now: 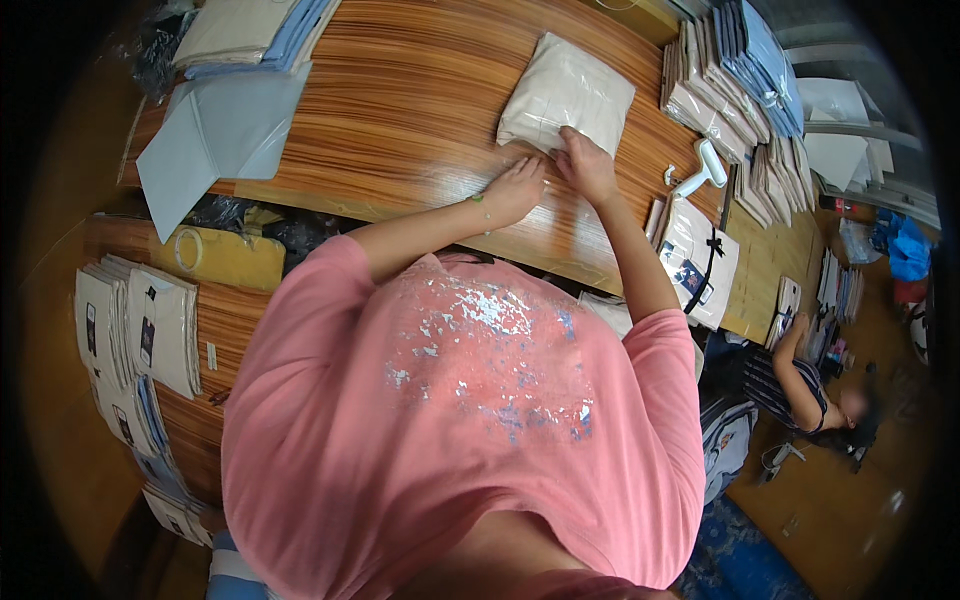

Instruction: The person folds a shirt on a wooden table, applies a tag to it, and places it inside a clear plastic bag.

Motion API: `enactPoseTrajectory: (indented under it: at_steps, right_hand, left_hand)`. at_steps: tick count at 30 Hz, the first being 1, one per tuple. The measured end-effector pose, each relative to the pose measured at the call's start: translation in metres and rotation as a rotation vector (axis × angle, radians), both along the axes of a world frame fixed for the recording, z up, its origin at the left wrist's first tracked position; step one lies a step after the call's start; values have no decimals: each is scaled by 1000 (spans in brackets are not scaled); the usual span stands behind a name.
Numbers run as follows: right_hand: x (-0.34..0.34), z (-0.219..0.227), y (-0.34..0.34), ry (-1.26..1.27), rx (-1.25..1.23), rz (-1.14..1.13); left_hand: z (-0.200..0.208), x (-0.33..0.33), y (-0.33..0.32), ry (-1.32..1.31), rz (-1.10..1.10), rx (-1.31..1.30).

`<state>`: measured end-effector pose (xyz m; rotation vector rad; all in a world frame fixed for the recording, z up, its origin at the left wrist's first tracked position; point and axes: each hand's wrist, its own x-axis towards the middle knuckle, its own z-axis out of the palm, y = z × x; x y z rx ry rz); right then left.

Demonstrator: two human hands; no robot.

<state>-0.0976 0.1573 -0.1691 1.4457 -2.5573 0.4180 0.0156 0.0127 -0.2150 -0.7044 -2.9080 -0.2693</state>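
**Asker:** Wooden tabletop (pixel 400 90), striped grain, seen from above the worker's head. What sits at its centre?

**Describer:** One cream folded item sealed in a clear plastic bag (pixel 566 95), lying flat near the far edge. Both hands press at its near, open end. The right hand (pixel 586 165) lies fingers-down on the bag's edge; the left hand (pixel 515 190) flattens the loose flap beside it. Neither grips anything.

**Asker:** How far along?

**Describer:** The item looks already bagged; closing the flap seems unfinished. Stacks of packed bags (pixel 735 80) stand at right, a grey folded sheet (pixel 215 135) at left, a white tape dispenser (pixel 703 170) nearby.
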Motion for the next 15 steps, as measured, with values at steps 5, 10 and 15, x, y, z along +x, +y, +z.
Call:
enactPoseTrajectory:
  at_steps: [5, 10, 15]
  right_hand:
    - [-7, 15, -4, -20, -10, 18]
    - [-4, 13, -9, -21, -80, -29]
    - [1, 9, -14, -63, -95, -63]
  left_hand:
    - [27, -12, 5, -119, 189, -22]
    - [-3, -21, 9, -20, 321, -63]
    - [4, -15, 7, -88, 328, -155]
